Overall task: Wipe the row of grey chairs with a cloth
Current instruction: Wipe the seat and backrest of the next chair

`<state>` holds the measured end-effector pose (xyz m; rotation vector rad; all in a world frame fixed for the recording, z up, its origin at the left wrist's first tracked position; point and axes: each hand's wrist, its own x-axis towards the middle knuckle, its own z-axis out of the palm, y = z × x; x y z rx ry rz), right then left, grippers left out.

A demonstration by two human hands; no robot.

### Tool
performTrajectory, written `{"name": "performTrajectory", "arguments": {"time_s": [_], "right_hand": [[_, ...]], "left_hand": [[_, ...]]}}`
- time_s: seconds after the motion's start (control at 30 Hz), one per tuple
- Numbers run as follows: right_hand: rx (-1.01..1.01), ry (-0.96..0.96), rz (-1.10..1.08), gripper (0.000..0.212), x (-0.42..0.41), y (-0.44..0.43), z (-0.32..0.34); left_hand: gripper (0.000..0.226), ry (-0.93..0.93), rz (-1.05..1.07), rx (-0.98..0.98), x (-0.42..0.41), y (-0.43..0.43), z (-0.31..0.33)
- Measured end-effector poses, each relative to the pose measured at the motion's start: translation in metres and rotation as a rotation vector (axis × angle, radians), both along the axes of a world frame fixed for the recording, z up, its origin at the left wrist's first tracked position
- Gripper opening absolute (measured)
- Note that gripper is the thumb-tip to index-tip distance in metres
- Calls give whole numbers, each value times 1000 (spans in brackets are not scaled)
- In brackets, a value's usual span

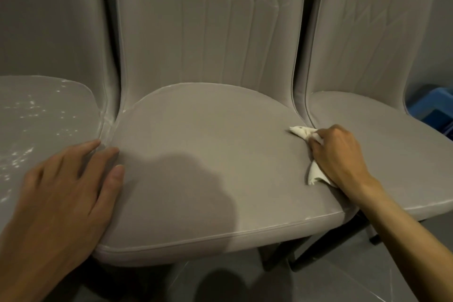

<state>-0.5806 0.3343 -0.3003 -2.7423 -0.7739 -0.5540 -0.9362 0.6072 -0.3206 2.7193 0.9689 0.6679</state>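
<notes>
The right hand [340, 154] grips the bunched white cloth [304, 133] at three o'clock on the middle chair's seat [208, 154]. The left hand [66, 186] lies spread flat at nine, bracing. I'd sweep firmly across toward nine, overlapping strokes.

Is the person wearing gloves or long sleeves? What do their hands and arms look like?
No gloves. The left hand and right hand are both bare, with no rings showing. The left nails are short and plain. The right forearm is bare too: no sleeve, watch or bracelet. No sleeve shows on the left wrist either.
</notes>
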Motion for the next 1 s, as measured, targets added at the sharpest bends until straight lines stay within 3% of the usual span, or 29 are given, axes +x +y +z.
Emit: {"name": "performTrajectory", "arguments": {"time_s": [0.2,0.43,0.7,0.9,1.0], "right_hand": [[54,145,19,28,33,45,14],[8,42,30,25,12,7,5],[83,107,41,31,50,89,18],[23,31,34,30,23,58,5],[3,27,-12,27,31,82,7]], "left_hand": [[65,-21,-5,-34,1,-3,0],[73,-55,-7,-68,3,-3,-2],[72,17,5,-14,3,2,-2],[66,11,-16,47,1,7,-5],[63,22,-22,57,3,13,0]]}}
